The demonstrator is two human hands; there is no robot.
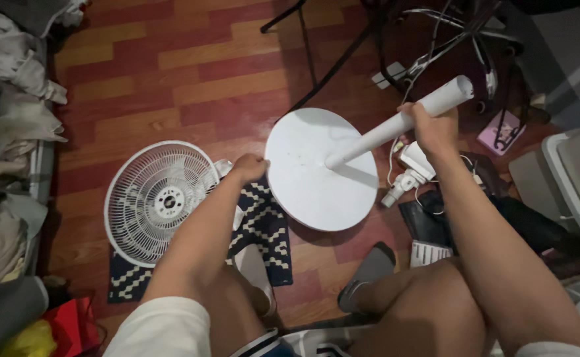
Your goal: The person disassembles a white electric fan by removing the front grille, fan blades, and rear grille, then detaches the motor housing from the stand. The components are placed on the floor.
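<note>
- Nearest the camera: bare knees (429,297) and a grey slipper (369,270) at 6 o'clock, close below the stand.
- Left hand (249,168): curled closed on the 9 o'clock rim of the round white base (313,192); fingertips under the edge hidden, depth of grip not visible.
- Right hand (434,129): wrapped fully around the white pole (402,122), near its open upper end, toward 2 o'clock.
- Position of stand: base tipped up on edge at frame centre, above the floor (191,73); pole slanting from base centre up to 2 o'clock.
- Fan grille (161,201): lying flat at 9 o'clock, partly on a black-and-white patterned mat (267,228), just beside the left hand.
- White motor part with cord (412,168): on the floor at 3 o'clock, directly behind the pole.
- Black metal frame and tangled cables (435,39): at 1 o'clock, near the pole tip.
- Pile of cloth (12,119): along the 9 o'clock edge, well apart.

Likely faults from this position:
- Rim slip at the left hand: edge-only hold on a smooth disc; probable drop onto the slipper and foot or the mat.
- Base swing toward 9 o'clock: probable knock on the grille, risk of bent wires.
- Pole twist in the right hand: high grip gives long leverage; possible strain or loosening at the pole-to-base joint.
- Pole tip drift toward 1 o'clock: possible snag in the cables or frame.
- Cord at 3 o'clock: possible pinch under the base rim when lowered.
- Dim light: joint and cord hard to check by eye.
</note>
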